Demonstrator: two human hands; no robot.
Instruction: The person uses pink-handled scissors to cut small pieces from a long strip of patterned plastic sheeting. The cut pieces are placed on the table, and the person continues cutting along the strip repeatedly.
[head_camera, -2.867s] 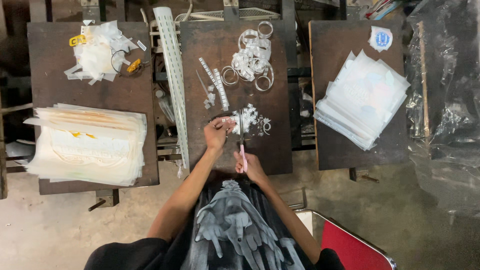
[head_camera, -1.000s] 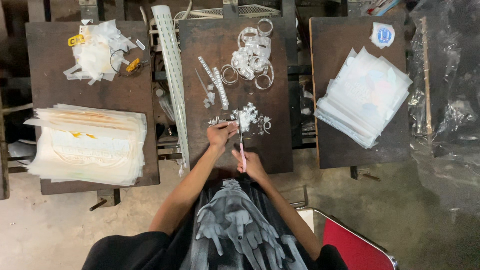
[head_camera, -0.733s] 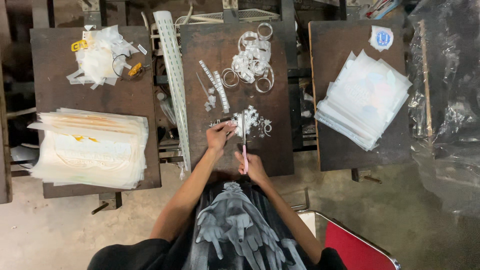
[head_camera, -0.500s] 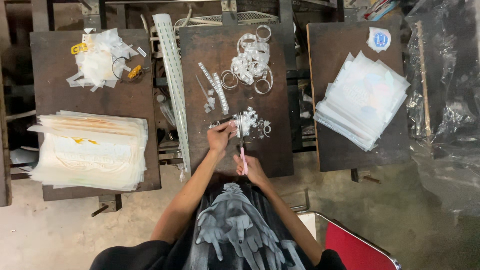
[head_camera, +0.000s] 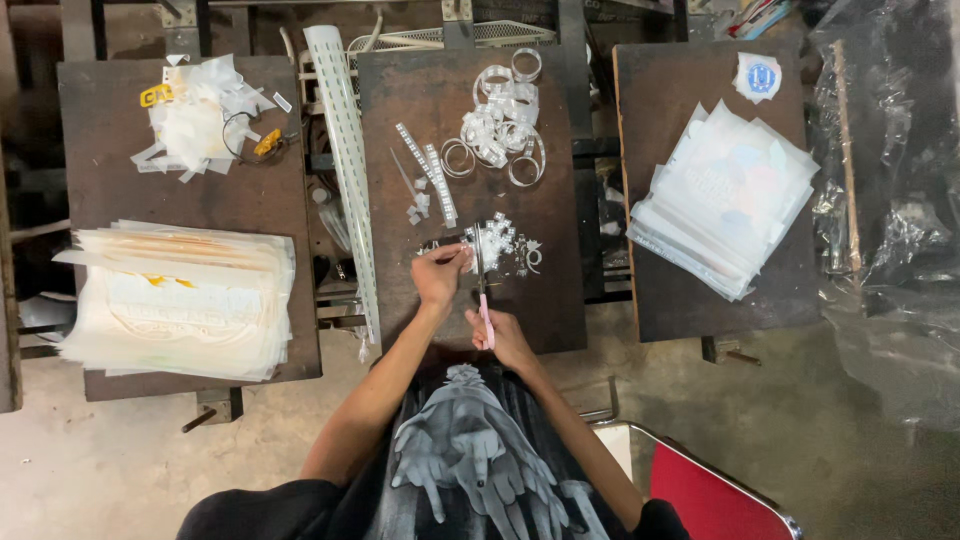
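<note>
Step in hand: snipping a clear strip into small pieces, by the look of it.
Left hand (head_camera: 440, 276): pinches the strip end beside the blades.
Right hand (head_camera: 503, 338): clenched on pink-handled scissors (head_camera: 483, 290).
Cut pieces (head_camera: 503, 240): heaped on the middle desk (head_camera: 560, 300), just beyond the blades.
Next move: probably calls for feeding the strip forward squarely.

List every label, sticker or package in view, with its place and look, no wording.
Round sticker: far corner of the right table, white with a blue middle.
Yellow tag: far left table, small strip beside crumpled plastic.
Clear bags: stacked on the right table, faintly printed.
Printed sheets: stacked on the left table, cream with yellow.
</note>
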